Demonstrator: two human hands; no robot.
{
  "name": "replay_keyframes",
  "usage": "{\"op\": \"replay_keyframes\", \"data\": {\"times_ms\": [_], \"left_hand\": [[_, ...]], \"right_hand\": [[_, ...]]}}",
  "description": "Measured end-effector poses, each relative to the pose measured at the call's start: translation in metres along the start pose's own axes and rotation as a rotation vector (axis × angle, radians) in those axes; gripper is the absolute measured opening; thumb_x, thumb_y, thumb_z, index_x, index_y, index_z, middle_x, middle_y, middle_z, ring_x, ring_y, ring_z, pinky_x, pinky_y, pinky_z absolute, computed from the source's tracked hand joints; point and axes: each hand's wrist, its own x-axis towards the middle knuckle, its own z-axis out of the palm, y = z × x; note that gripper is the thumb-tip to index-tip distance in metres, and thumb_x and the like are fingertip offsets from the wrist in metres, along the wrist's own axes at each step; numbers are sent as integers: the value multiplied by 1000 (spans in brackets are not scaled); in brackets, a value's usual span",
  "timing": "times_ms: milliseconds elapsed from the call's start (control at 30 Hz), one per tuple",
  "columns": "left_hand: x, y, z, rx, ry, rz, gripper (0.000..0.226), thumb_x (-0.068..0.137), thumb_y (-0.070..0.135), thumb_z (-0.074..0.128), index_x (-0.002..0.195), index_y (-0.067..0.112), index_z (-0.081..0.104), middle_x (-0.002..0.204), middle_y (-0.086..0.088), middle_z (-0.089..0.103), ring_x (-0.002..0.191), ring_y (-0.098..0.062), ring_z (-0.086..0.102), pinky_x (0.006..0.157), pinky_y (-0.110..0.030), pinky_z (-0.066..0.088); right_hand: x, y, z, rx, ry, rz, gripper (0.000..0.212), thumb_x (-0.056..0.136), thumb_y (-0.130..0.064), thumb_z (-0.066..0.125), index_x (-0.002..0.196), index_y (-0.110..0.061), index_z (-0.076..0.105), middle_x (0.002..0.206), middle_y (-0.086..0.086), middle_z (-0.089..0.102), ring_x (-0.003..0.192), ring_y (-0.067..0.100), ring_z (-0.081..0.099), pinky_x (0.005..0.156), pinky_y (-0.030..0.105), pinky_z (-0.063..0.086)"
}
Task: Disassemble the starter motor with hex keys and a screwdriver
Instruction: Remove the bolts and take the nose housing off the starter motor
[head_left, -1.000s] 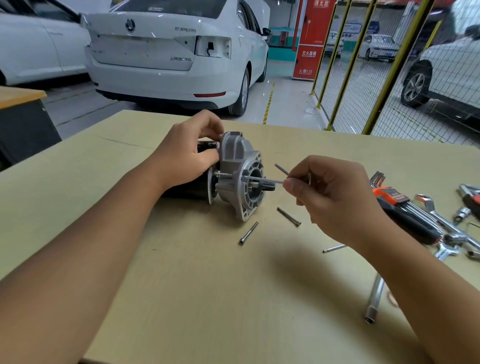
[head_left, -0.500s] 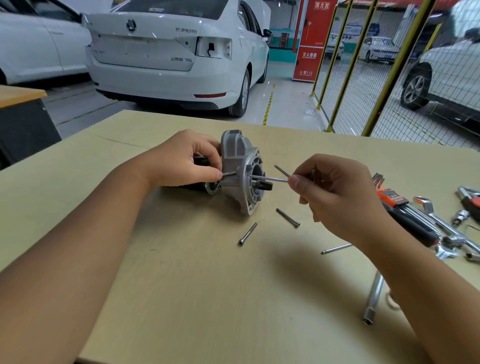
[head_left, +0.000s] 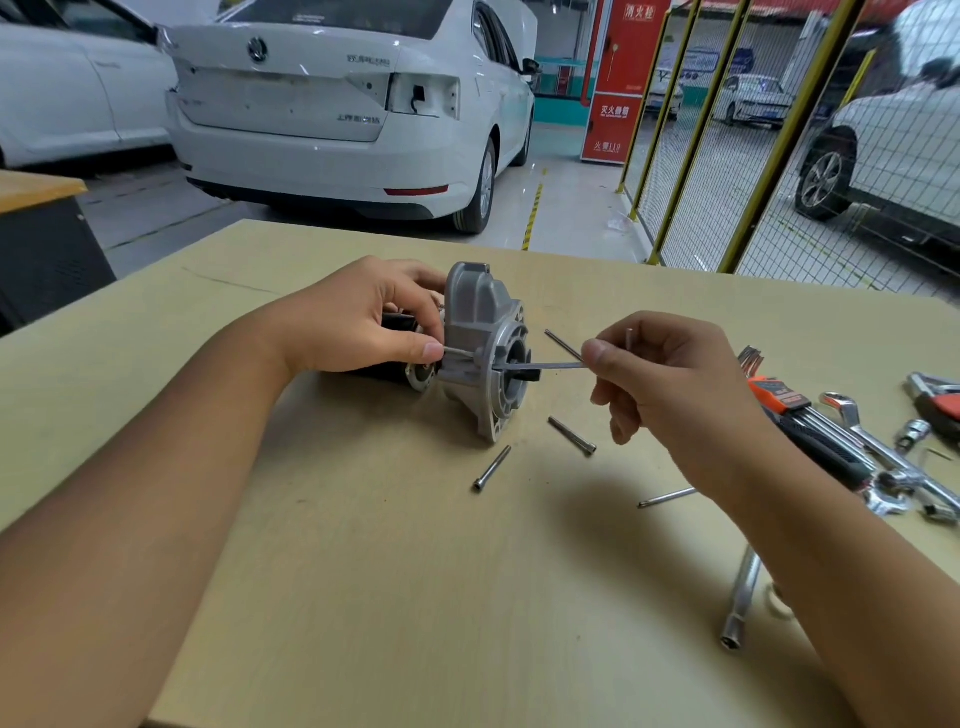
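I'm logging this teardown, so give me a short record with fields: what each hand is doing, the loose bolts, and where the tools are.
left hand: grips starter motor, thumb by a rod
right hand: pinches hex key pointing into the housing's face
loose bolts: two on table and
tools: hex key set and wrenches, right side

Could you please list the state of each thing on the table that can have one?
Starter motor: lying on its side, gripped by left hand.
Long bolt: partly in the housing, pinched by right hand.
Loose bolts: lying flat on table.
Hex key set: lying untouched.
Socket wrench: lying flat.
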Motion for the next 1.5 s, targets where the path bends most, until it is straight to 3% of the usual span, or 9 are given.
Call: {"op": "replay_keyframes", "data": {"times_ms": [300,433,533,733,833,1000,1100,1233,1500], "left_hand": [[2,6,5,0,-2,11,14,82,5,85,79,17,80,124,19,67,116,-4,64,104,-36,50],[6,5,13,50,88,-29,20,76,20,91,71,24,72,95,18,70,95,-12,67,93,-47,54],[9,6,21,115,204,-86,38,63,48,93,80,30,64,79,17,66,79,-10,62,83,-50,56],[13,14,36,202,216,-145,71,52,81,70,108,38,62,96,26,65,97,-5,63,89,-42,54],[13,16,38,208,151,-109,72,60,82,66,123,47,62,109,21,70,107,-10,64,97,-46,52],[8,9,27,63,-8,-15,31,82,54,67,110,42,75,113,18,74,110,-11,68,97,-46,54],[9,8,28,60,26,-17,32,82,53,64,96,28,79,104,8,75,100,-18,70,89,-51,56],[11,10,34,77,89,-2,24,79,54,68,79,31,75,92,9,75,90,-16,70,83,-50,56],[14,27,52,156,198,63,32,80,54,68,71,23,68,77,7,65,80,-23,62,78,-45,51]], "right_hand": [[5,-7,2,369,121,274,48,103,-41,53,65,-12,55,55,10,46,37,15,31,43,27,35],[5,-5,4,366,93,348,57,104,-44,49,54,-19,43,58,11,53,42,19,37,45,29,42],[3,-5,7,416,26,394,54,104,-45,49,58,-18,43,59,9,53,41,17,34,42,26,38],[-4,-4,13,299,-100,382,24,98,-29,65,84,-11,58,60,7,42,46,14,19,46,20,21],[-6,-3,16,198,-93,327,9,94,-20,69,92,-12,66,60,5,47,44,13,24,45,21,23],[-8,-1,19,53,-79,214,9,93,-18,72,100,-24,72,62,3,56,38,6,40,41,20,28],[-9,0,21,-7,-82,179,13,95,-17,69,106,-23,72,67,7,56,38,2,47,38,17,32],[-7,3,21,-89,-45,142,7,96,-19,68,99,-24,72,63,2,60,39,2,49,38,16,34],[-3,9,18,-210,49,72,12,94,-28,70,84,-22,70,63,6,65,41,3,50,38,15,33]]}}
